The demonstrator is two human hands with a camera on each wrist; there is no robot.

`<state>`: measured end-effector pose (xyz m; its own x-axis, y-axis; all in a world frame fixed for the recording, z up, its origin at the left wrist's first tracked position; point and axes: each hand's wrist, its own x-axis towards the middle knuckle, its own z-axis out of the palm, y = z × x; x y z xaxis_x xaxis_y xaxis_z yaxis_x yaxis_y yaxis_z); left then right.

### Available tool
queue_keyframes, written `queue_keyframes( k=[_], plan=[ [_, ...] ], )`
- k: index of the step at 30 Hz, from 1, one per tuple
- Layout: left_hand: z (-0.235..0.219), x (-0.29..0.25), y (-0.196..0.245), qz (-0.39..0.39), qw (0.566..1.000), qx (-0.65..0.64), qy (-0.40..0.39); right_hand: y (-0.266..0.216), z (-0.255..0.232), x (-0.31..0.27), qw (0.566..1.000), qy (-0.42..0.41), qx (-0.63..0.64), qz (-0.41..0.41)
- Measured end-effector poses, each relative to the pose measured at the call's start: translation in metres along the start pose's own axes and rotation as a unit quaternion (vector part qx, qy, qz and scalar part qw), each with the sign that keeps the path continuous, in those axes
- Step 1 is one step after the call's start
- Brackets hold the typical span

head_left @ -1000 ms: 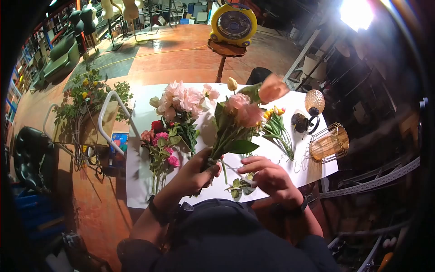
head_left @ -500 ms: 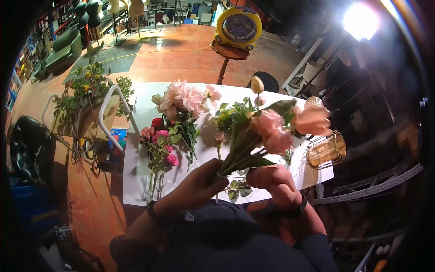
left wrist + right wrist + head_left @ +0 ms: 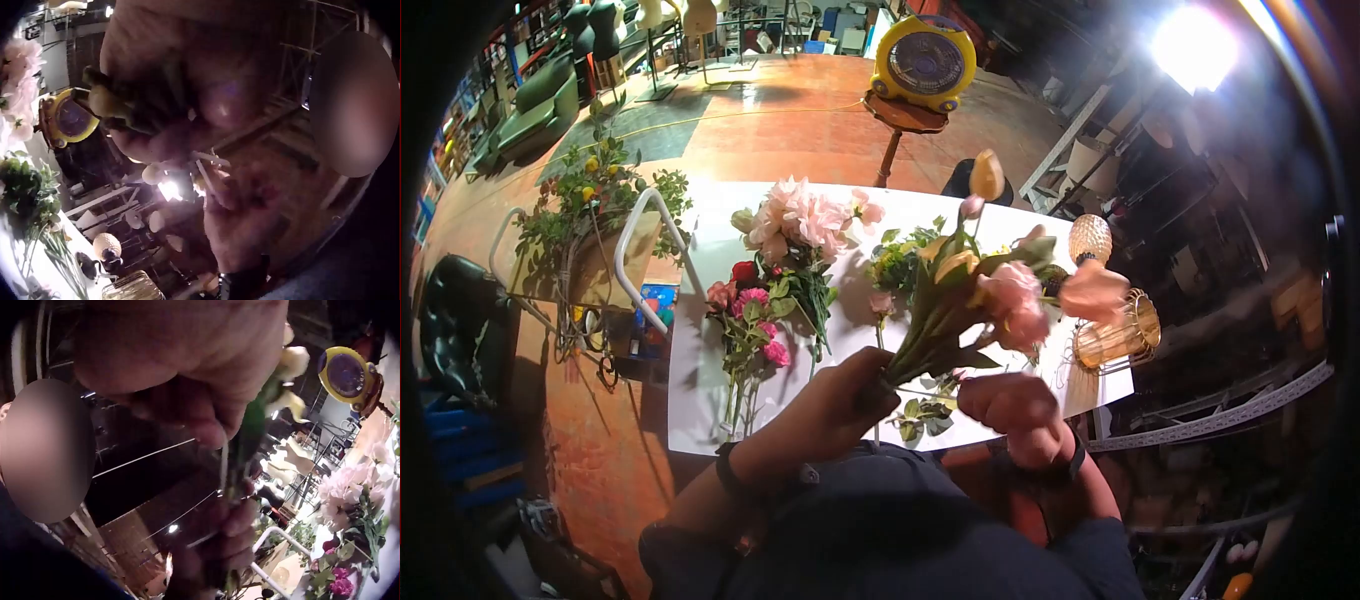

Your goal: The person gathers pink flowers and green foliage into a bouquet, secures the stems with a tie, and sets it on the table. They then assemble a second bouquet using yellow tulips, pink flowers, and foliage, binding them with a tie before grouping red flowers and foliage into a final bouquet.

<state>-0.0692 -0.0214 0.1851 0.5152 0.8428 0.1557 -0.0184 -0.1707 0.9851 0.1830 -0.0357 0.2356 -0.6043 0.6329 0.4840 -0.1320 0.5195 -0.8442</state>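
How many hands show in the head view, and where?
2: the left hand gripping the bouquet, and the right hand to its right, pinching a thin white strand.

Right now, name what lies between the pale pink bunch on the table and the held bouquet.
In the head view, a green leafy bunch and a small pink flower lie on the table, between the pale pink bunch and the bouquet.

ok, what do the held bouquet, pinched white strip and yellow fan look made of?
Held bouquet: possibly fabric, matte; smooth-looking petals; could be real.
White strip: perhaps plastic or cord; thin, pale; finish too blurred.
Yellow fan: likely molded plastic, semi-gloss; smooth, solid-coloured surround.
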Motion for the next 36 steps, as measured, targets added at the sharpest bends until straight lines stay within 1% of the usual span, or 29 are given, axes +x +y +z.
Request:
queue_keyframes(
  k=[1,3,4,5,7,8,9,10,11,12,13,14,15,16,18,19,21,23,25,26,27,28,29,30,32,33,34,35,36],
  plan=[
    [-0.002,0.004,-0.004,0.001,1.000,0.000,0.002,-0.016,0.003,0.010,0.997,-0.057,-0.008,0.046],
    [-0.007,0.012,-0.008,-0.043,0.995,0.090,-0.016,-0.017,0.015,0.023,0.991,-0.112,-0.076,-0.008],
    [-0.003,0.015,-0.012,-0.026,0.996,0.086,0.010,-0.017,0.024,0.025,0.989,-0.115,-0.095,-0.015],
    [-0.001,0.020,-0.018,-0.024,0.996,0.086,0.010,-0.020,0.029,0.030,0.985,-0.133,-0.112,-0.013],
    [0.001,0.028,-0.023,-0.006,0.990,0.142,0.005,-0.022,0.036,0.038,0.983,-0.129,-0.133,-0.017],
    [0.000,0.028,-0.021,-0.025,0.989,0.145,-0.009,-0.024,0.039,0.038,0.983,-0.129,-0.133,-0.018],
    [0.000,0.027,-0.024,-0.023,0.989,0.146,-0.008,-0.026,0.041,0.039,0.982,-0.118,-0.143,-0.024],
    [0.000,0.024,-0.029,0.005,0.999,0.046,0.004,-0.027,0.041,0.039,0.982,-0.108,-0.153,-0.029],
    [0.000,0.021,-0.033,0.030,0.998,-0.055,0.016,-0.029,0.029,0.039,0.979,-0.132,-0.155,-0.014],
    [-0.003,0.017,-0.020,-0.022,0.998,-0.048,0.020,-0.023,0.021,0.033,0.980,-0.115,-0.164,-0.020],
    [-0.004,0.014,-0.016,-0.022,0.998,-0.047,0.022,-0.012,0.015,0.028,0.979,-0.101,-0.173,-0.028],
    [-0.004,0.011,-0.013,-0.038,0.993,-0.109,-0.004,-0.006,0.015,0.025,0.980,-0.062,-0.182,-0.057],
    [-0.003,0.006,-0.010,-0.054,0.983,-0.171,-0.030,-0.008,0.011,0.024,0.989,-0.040,-0.138,-0.031],
    [-0.002,0.002,-0.004,-0.062,0.988,-0.141,-0.032,-0.004,0.007,0.018,0.994,-0.020,-0.098,-0.039],
    [0.002,-0.001,-0.002,-0.037,0.989,-0.136,-0.039,0.007,0.006,0.008,0.997,0.038,-0.032,-0.058],
    [0.004,-0.001,-0.002,-0.021,0.990,-0.135,-0.044,0.006,0.005,0.007,0.997,0.038,-0.033,-0.057],
    [0.005,-0.001,0.000,-0.032,0.989,-0.137,-0.052,0.003,0.004,0.004,0.997,0.068,0.003,-0.029],
    [0.005,0.000,0.002,-0.043,0.988,-0.138,-0.061,0.004,0.001,0.004,0.997,0.052,0.003,-0.049],
    [0.003,0.000,0.005,-0.050,0.995,-0.066,-0.055,0.000,0.001,0.004,0.998,0.036,-0.019,-0.039],
    [0.003,0.001,0.000,-0.046,0.993,-0.100,-0.041,0.000,0.003,0.003,0.998,0.038,-0.020,-0.037],
    [0.003,0.002,-0.005,-0.042,0.990,-0.135,-0.026,0.001,0.005,0.003,0.999,0.018,-0.027,-0.040],
    [-0.004,0.005,0.005,-0.095,0.987,-0.123,-0.036,0.000,0.008,0.007,0.998,-0.002,-0.033,-0.044],
    [-0.007,0.007,-0.005,-0.054,0.996,-0.058,-0.032,-0.011,0.012,0.010,0.997,-0.030,-0.065,-0.011],
    [-0.006,0.009,-0.016,-0.056,0.996,-0.057,-0.037,-0.015,0.017,0.015,0.998,-0.031,-0.062,-0.013],
    [-0.002,0.014,-0.039,-0.056,0.996,-0.055,-0.041,-0.017,0.029,0.024,0.987,-0.114,-0.111,-0.018],
    [0.002,0.019,-0.052,-0.020,0.995,-0.088,-0.051,-0.016,0.034,0.029,0.981,-0.147,-0.129,-0.012],
    [0.007,0.022,-0.057,0.016,0.991,-0.122,-0.062,-0.016,0.042,0.034,0.980,-0.149,-0.132,-0.021],
    [0.010,0.024,-0.059,0.018,0.990,-0.122,-0.062,-0.016,0.051,0.041,0.979,-0.151,-0.136,-0.030],
    [0.013,0.026,-0.060,0.040,0.997,-0.035,-0.062,-0.016,0.058,0.048,0.981,-0.138,-0.129,-0.049]
  ],
)
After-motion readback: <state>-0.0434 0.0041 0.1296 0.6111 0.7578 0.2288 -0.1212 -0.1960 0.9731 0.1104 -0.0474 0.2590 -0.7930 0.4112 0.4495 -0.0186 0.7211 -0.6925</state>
